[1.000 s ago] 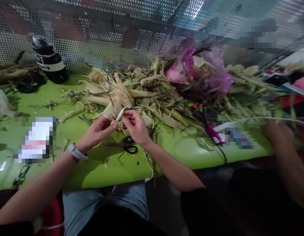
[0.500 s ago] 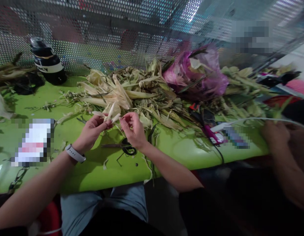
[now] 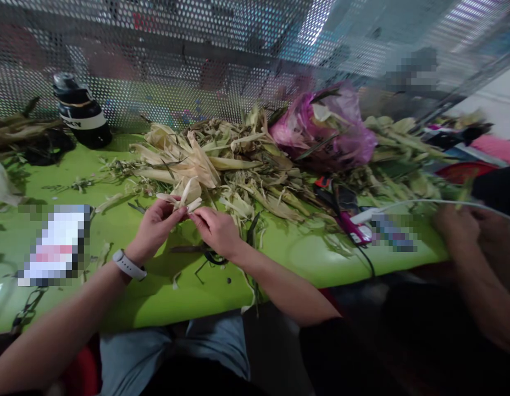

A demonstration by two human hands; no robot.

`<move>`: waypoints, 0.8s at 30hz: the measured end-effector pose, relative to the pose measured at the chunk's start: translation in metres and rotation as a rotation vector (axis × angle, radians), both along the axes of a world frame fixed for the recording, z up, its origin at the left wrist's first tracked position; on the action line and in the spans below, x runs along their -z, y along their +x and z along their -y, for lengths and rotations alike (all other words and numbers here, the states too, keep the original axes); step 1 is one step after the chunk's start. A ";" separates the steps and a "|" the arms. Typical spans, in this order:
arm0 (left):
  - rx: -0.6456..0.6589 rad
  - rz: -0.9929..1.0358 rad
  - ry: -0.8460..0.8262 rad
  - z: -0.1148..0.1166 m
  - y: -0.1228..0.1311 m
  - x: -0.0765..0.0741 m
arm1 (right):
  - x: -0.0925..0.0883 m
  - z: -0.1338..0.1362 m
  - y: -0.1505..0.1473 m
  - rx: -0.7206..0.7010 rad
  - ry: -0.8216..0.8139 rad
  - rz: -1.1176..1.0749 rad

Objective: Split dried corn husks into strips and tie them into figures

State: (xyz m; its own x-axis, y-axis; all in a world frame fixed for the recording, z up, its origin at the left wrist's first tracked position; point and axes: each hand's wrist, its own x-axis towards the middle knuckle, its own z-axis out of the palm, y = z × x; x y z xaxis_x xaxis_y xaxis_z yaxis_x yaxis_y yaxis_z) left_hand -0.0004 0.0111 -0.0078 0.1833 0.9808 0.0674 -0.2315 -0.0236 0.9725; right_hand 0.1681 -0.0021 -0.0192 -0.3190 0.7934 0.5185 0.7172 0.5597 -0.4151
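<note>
In the head view, the only one, you have your left hand point(image 3: 159, 223) just in front of the husk pile point(image 3: 255, 157), on your side of it. Its fingers are closed in a pinch, thumb against fingertip, on a pale husk piece point(image 3: 192, 190) whose thin strips spread outward. This piece is at the near edge of the husk pile, and seems raised above the counter point(image 3: 156, 300). Your right hand point(image 3: 217, 230) is also in front of the husk pile; its fingers are bent, the tips nearly together at the lower end of the piece. I cannot tell if they grip a strip or only touch it.

To work well here, let your left fingers pinch close to the base where the strips meet, firm but not crushing, because dry husk probably splits easily. With your right fingers, it is better to handle one strip at a time and to pull gently along its length, not across.

Please be careful also with the scissors point(image 3: 186, 249), which lie in front of the husk pile, partly hidden under your right hand: your wrist could brush them if it drops low.
</note>
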 end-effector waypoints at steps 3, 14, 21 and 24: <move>-0.023 -0.080 0.039 -0.001 -0.001 0.003 | 0.002 0.002 -0.002 0.005 0.083 0.177; -0.043 -0.372 0.162 0.000 -0.007 0.001 | 0.000 0.006 -0.001 -0.049 0.430 0.237; 0.049 -0.314 0.167 0.002 -0.007 -0.007 | 0.004 0.001 0.001 -0.055 0.391 0.148; 0.087 -0.243 0.146 0.004 -0.006 -0.010 | 0.004 0.000 0.002 -0.028 0.403 0.087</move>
